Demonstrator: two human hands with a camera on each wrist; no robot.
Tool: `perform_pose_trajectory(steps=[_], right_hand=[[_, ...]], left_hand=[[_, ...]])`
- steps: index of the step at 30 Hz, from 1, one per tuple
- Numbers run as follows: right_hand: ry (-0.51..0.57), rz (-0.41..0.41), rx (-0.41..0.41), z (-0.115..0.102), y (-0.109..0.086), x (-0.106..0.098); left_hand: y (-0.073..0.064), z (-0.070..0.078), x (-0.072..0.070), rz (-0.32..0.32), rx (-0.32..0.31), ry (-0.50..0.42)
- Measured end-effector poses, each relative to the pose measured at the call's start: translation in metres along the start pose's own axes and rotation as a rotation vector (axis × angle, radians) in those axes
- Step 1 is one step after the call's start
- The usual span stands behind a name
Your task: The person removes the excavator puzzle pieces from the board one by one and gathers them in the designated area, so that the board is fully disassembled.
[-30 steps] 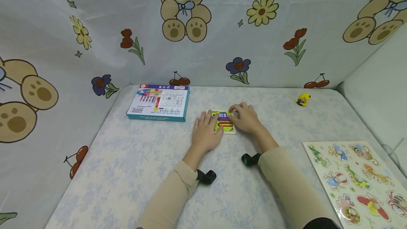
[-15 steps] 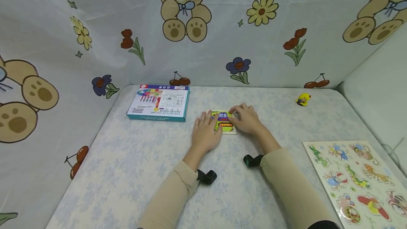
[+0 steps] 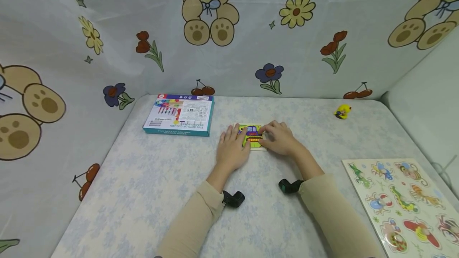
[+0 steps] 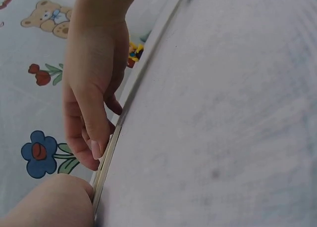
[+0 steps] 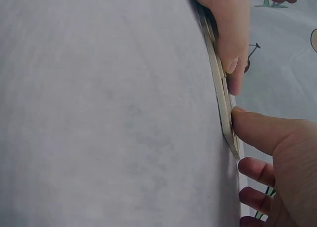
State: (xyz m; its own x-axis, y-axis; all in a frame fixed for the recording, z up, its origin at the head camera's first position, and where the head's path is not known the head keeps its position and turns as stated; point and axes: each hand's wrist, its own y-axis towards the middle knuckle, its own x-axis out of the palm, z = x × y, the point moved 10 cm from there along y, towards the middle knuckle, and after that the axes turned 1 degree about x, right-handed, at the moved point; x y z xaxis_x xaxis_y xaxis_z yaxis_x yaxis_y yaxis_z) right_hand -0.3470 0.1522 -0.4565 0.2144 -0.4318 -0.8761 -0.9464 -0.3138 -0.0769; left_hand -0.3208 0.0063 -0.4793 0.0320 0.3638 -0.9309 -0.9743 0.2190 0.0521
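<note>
A small square wooden jigsaw puzzle (image 3: 252, 131) lies on the table, with a purple and red tracked vehicle on green and yellow. My left hand (image 3: 231, 150) rests flat over its left side, fingers extended and thumb across the lower part. At the opposite side my right hand (image 3: 281, 139) has its thumb and curved index finger on the puzzle's right part. Both wrist views show the puzzle edge-on, a thin layered wooden edge (image 5: 221, 88). In the right wrist view my right thumb (image 5: 260, 130) presses its face; the picture side is hidden there.
A flat teal and white box (image 3: 179, 115) lies at the back left. Toward the back right sits a small yellow duck toy (image 3: 342, 111). A board with several insect and animal pictures (image 3: 401, 198) lies at the front right. A printed cloth (image 3: 244, 67) hangs behind the table.
My right hand has shifted slightly right and toward me along the puzzle's right side, its forearm following. My left hand stays where it was on the puzzle.
</note>
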Motion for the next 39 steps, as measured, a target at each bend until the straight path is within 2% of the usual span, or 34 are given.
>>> perform_pose_trajectory(steps=[6, 11, 18, 21, 26, 33, 39], right_hand=[[0.013, -0.019, -0.028, -0.005, -0.01, 0.001], [-0.02, 0.006, -0.067, -0.011, -0.011, -0.003], [-0.137, 0.088, -0.244, -0.027, -0.015, -0.009], [-0.161, 0.124, -0.287, -0.03, -0.017, -0.011], [-0.135, 0.142, -0.3, -0.029, -0.018, -0.01], [-0.042, 0.136, -0.329, -0.03, -0.023, -0.008], [-0.006, 0.145, -0.312, -0.027, -0.026, -0.005]], left_hand=[[0.001, 0.001, -0.002, -0.002, 0.0, 0.011], [0.002, 0.002, -0.002, -0.001, 0.003, 0.014], [0.002, 0.005, -0.003, -0.005, 0.008, 0.006], [0.002, 0.005, -0.004, -0.006, 0.005, 0.004], [0.002, 0.005, -0.004, -0.011, 0.003, 0.0], [0.002, 0.004, -0.001, -0.02, -0.005, -0.003], [0.0, 0.001, 0.001, -0.018, -0.015, -0.011]])
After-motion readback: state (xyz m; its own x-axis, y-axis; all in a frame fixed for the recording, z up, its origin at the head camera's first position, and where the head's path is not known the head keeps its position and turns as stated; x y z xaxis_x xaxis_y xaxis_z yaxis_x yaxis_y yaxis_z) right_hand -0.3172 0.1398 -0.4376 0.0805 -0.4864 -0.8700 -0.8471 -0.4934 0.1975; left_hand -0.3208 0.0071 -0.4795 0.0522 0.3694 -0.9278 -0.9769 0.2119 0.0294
